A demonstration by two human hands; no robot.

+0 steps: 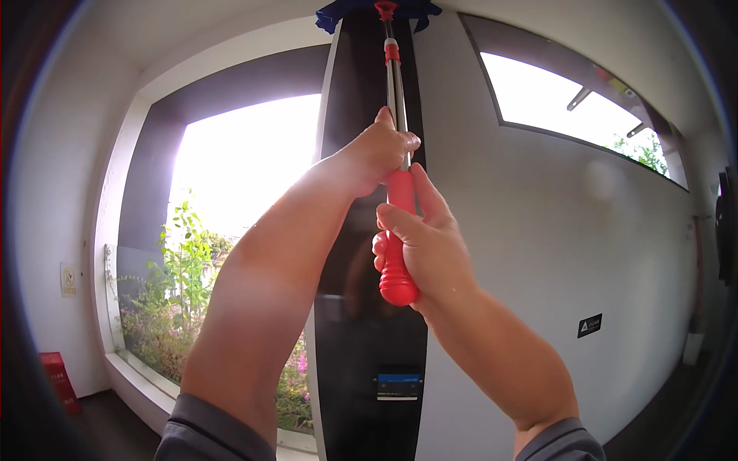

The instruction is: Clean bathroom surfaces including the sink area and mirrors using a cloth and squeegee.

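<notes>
My right hand [435,248] is closed around the red plastic grip [399,282] at the lower end of a telescopic metal pole [398,92]. Higher up, just above the grip, my left hand [387,147] holds the pole's metal shaft. The pole points upward to a red connector [386,10] and a dark blue cloth mop head [340,12], cut off by the top edge of the view. Behind the pole stands a glossy black column [369,340]; whether the mop head touches it I cannot tell.
A large window opening [248,155] with a glass barrier and plants lies to the left. A narrow high window [565,104] is in the white wall at right. A red box [60,381] stands on the floor at far left. The column carries a small panel [398,386].
</notes>
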